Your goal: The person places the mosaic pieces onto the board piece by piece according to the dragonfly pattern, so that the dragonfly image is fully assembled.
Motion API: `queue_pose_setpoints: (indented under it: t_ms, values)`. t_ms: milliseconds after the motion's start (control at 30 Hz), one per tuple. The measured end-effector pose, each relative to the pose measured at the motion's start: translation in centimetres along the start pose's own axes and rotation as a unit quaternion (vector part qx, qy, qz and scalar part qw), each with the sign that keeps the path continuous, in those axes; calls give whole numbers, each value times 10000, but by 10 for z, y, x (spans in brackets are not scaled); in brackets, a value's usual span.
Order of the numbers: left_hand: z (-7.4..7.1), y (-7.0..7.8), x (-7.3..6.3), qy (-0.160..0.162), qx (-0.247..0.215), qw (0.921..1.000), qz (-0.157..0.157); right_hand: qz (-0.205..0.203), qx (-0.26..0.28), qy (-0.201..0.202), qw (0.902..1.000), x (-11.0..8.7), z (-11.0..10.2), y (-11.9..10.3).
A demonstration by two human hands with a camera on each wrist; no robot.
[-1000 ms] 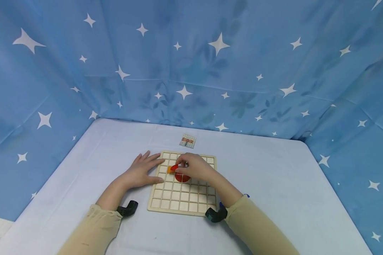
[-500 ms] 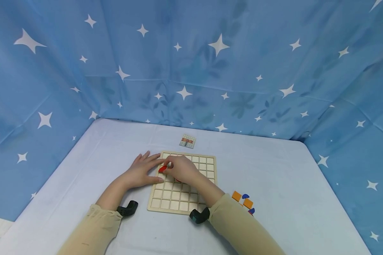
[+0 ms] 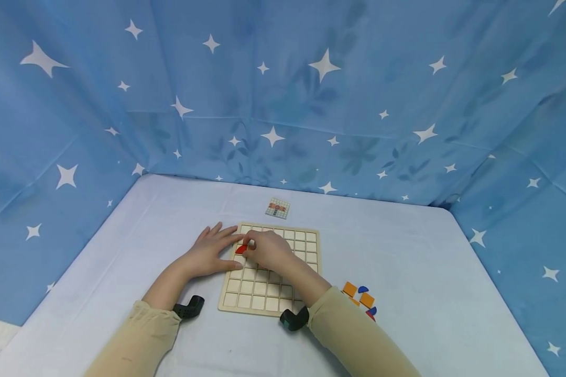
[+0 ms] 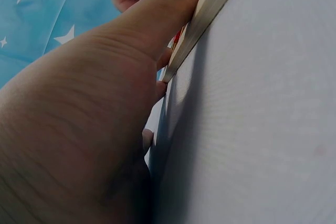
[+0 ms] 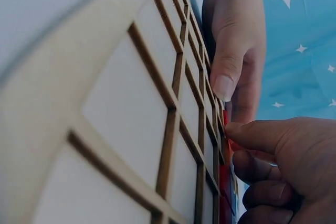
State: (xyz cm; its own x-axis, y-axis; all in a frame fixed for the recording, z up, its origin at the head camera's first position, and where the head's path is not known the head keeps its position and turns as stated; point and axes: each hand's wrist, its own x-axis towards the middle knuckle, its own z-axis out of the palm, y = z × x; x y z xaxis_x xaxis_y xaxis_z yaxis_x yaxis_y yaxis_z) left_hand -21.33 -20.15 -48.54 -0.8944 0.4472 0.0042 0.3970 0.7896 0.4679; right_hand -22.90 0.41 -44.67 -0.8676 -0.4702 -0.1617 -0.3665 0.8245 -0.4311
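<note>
A wooden grid board [image 3: 246,287] lies on the white table. My left hand [image 3: 210,254] rests with spread fingers at its left edge, thumb and fingertips on the frame. Over the board's upper left part, my right hand [image 3: 270,250] pinches a small red piece with a curved edge [image 3: 240,250] between thumb and forefinger. That piece sits at a cell of the leftmost column, close to the left fingertips. In the right wrist view, more red pieces [image 5: 224,182] show low along the grid; the right hand hides most of them in the head view.
Loose pieces lie right of the board beside the right sleeve, among them an orange square [image 3: 367,300] and a blue half-round piece [image 3: 363,289]. Behind the board is a small pattern card [image 3: 278,208]. A blue star curtain [image 3: 292,104] encloses the table.
My right hand has moved left across the board with the red piece, to the leftmost column, and has stayed there since. Loose pieces by the sleeve came into view. My left hand is unmoved.
</note>
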Motion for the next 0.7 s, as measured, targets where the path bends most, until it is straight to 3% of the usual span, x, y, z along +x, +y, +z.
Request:
queue_pose_setpoints:
  t_ms: [300,500,700]
  values:
    - [0,1,0,-10,2,10000,-4,-294,127,31,9995,-19,-19,13]
    - [1,2,1,-20,83,9999,-109,-375,319,188,9986,-44,-41,45]
    - [1,3,1,0,56,9999,-151,-35,303,421,9987,-74,-62,81]
